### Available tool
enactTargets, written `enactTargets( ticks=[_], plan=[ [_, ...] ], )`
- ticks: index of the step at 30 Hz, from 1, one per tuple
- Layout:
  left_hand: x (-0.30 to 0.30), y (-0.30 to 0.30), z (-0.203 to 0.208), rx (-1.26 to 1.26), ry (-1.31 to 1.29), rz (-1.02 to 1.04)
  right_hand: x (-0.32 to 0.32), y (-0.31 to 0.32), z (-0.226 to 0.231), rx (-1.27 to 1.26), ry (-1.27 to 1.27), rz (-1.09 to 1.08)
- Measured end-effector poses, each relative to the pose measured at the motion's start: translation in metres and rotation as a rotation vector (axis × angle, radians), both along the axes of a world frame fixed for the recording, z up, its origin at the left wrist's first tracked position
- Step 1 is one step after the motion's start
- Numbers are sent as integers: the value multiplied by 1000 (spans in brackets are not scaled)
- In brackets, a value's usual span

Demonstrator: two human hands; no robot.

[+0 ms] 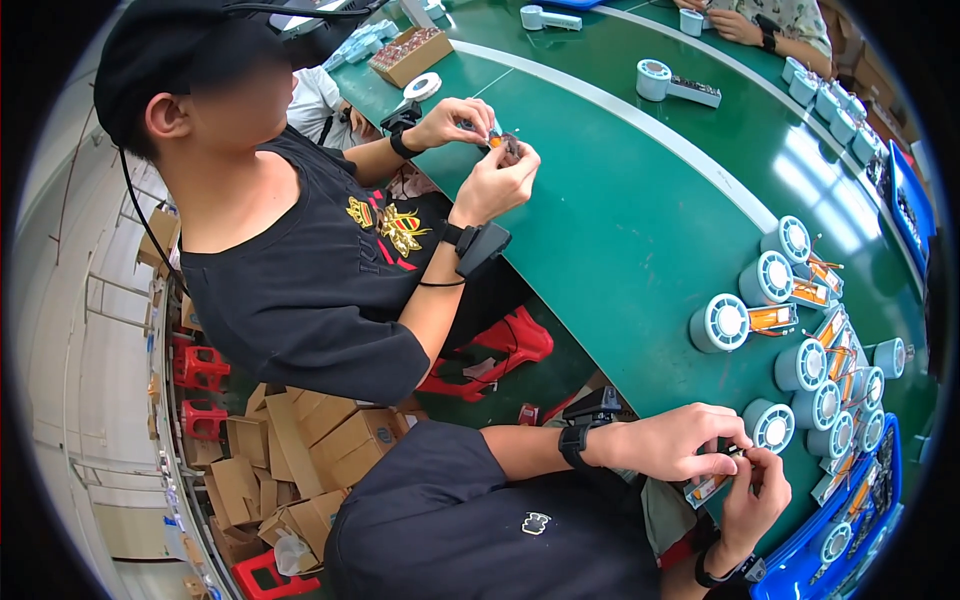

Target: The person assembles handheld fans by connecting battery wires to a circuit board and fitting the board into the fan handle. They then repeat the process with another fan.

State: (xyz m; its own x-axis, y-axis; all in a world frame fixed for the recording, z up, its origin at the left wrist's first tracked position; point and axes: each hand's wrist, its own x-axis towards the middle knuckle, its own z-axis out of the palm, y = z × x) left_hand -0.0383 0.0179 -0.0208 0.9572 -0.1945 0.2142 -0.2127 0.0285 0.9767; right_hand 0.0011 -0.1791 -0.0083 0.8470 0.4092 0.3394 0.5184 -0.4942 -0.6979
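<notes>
At the lower right, my left hand (680, 442) reaches in over the table edge, its thumb and fingers closed in a pinch. My right hand (755, 498) meets it from below, fingertips also pinched together. Between the two sets of fingertips is a small dark and pale piece, too small to name. Just beyond my fingers stands a light-blue handheld fan (771, 427) with a round grille. Under my left hand, part of an open fan handle (706, 490) with an orange strip shows. Both my wrists wear black bands with small boxes.
Several light-blue fans with open handles, such as one fan (720, 323), stand on the green table (610, 230). A blue tray (800, 570) lies at lower right. A co-worker (300, 240) on my left handles a small part. Cardboard boxes (330, 440) and red stools (510, 345) are on the floor.
</notes>
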Motion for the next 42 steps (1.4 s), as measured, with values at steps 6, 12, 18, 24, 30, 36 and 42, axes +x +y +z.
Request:
enactTargets(
  ticks=[6, 12, 18, 24, 30, 36, 42],
  plan=[
    [-1, -4, -3, -10, 28, -53, 5, -14, -2, -77, 15, -2],
    [0, -6, 0, 44, -88, -52, -2, -11, -3, 83, 134, -105],
    [3, 2, 10, 80, -49, -130, 11, -14, -4, 74, -39, 58],
    [15, 19, 19, 154, -101, -227, 13, -11, 10, -54, -180, 261],
    [16, 16, 13, 157, -2, -230, 9, -8, 8, -116, -178, 214],
    [22, 17, 27, 69, 198, -197, 15, -3, 19, -198, -306, 301],
    [22, 19, 27, 87, 210, -226, 15, 2, 22, -214, -308, 305]
  ],
)
